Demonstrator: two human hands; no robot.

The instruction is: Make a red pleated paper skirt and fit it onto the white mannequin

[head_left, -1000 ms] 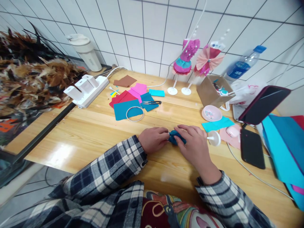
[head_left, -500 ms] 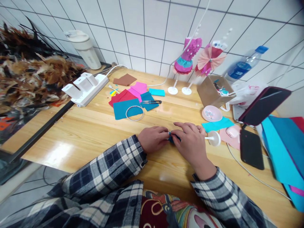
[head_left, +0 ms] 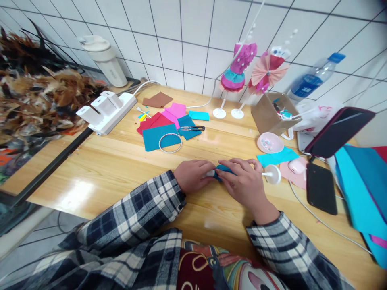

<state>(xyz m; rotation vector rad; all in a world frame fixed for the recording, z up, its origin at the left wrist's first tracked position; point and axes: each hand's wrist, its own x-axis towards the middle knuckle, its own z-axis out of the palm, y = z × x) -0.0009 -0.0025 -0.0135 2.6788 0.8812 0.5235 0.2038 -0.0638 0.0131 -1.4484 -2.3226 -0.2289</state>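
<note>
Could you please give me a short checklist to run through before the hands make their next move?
1. Left hand has hold of the white end piece: ok.
2. Right hand steadies the blue material: ok.
3. Blue material sits evenly all round: cannot tell, the fingers cover much of it.
4. White round base sticks out past the right hand, uncovered: ok.
5. Snips lie away from both hands: ok.
6. Coloured sheets beyond the hands are laid out without overlapping: not ok, several overlap.
</note>
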